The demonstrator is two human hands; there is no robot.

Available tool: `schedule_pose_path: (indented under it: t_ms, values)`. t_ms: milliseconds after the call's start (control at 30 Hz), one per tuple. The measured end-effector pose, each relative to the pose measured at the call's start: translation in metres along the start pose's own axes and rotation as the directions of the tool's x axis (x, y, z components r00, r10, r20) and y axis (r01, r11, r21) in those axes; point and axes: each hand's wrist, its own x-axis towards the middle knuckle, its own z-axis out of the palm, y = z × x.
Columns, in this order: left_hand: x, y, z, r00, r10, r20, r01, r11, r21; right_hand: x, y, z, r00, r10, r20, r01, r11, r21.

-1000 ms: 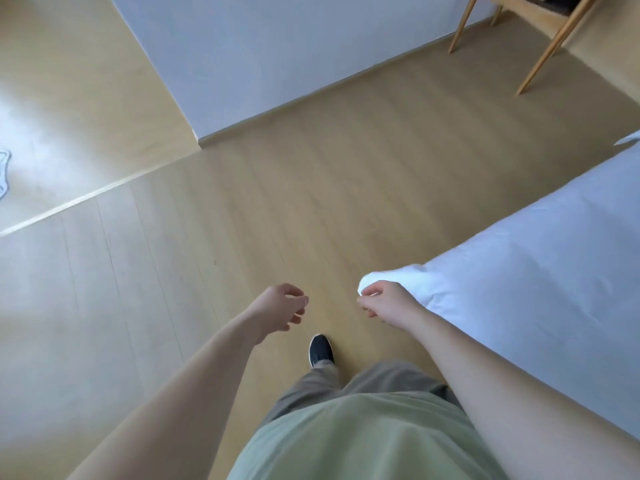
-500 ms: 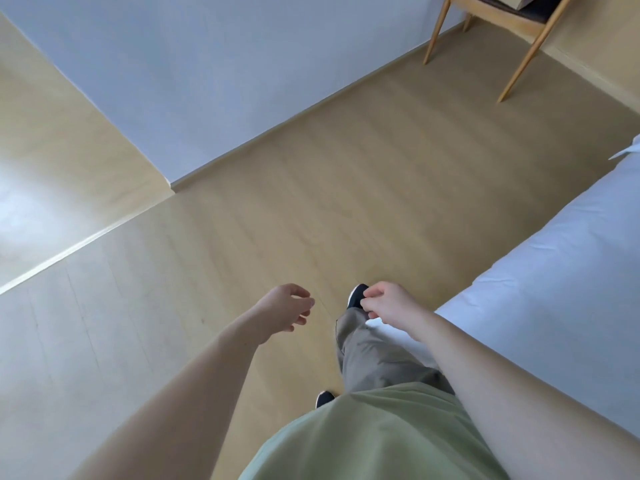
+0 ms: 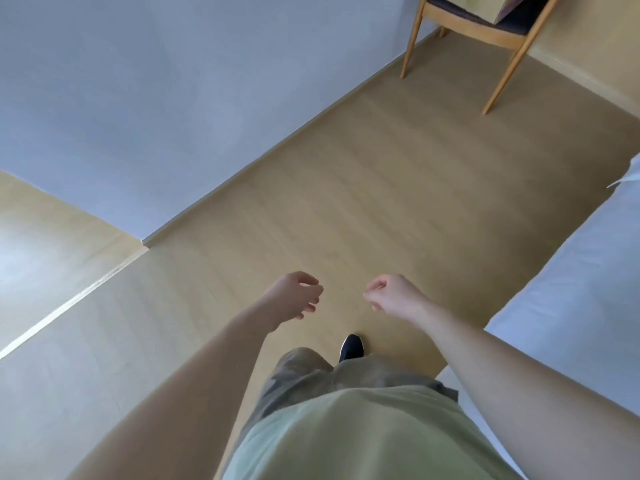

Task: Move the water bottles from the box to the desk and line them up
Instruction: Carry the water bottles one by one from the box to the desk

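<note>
No water bottle and no desk are in view. My left hand (image 3: 294,296) hangs in front of me over the wooden floor, fingers loosely curled, holding nothing. My right hand (image 3: 394,296) hangs a little to its right, also loosely curled and holding nothing. A cardboard box (image 3: 481,6) sits on the seat of a wooden chair (image 3: 498,39) at the top right, partly cut off by the frame's top edge; what it contains cannot be seen.
A white bed (image 3: 568,306) runs along the right side. A pale wall (image 3: 156,98) with a baseboard stands on the left, its corner at mid-left. Wooden floor (image 3: 363,185) stretches ahead to the chair. My black shoe (image 3: 351,346) shows below my hands.
I have walked forward along the bed. The chair with the box has come closer and further into view. Both hands stay loosely curled and have drifted a little apart.
</note>
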Motion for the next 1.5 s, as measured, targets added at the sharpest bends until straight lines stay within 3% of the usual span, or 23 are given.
schedule_pose_path:
  t_ms: [367,733,933,1200,1500]
  values:
    - [0.108,0.136,-0.016,0.991,0.016,0.135,-0.038,0.985,0.167,0.085,-0.032,-0.100,0.993,0.096,-0.075,-0.082,0.982,0.171]
    - [0.243,0.321,-0.050,0.960,0.063,0.272,-0.148,0.940,0.307,0.193,-0.115,-0.240,0.964,0.205,-0.171,-0.137,0.929,0.343]
    - [0.292,0.403,-0.062,0.950,0.095,0.296,-0.192,0.929,0.318,0.238,-0.153,-0.294,0.950,0.218,-0.222,-0.110,0.903,0.415]
    - [0.355,0.490,-0.068,0.949,0.090,0.301,-0.195,0.920,0.340,0.299,-0.180,-0.371,0.957,0.234,-0.172,-0.127,0.870,0.477]
    - [0.422,0.617,-0.055,0.960,0.079,0.270,-0.178,0.912,0.368,0.381,-0.206,-0.500,0.960,0.202,-0.195,-0.078,0.859,0.507]
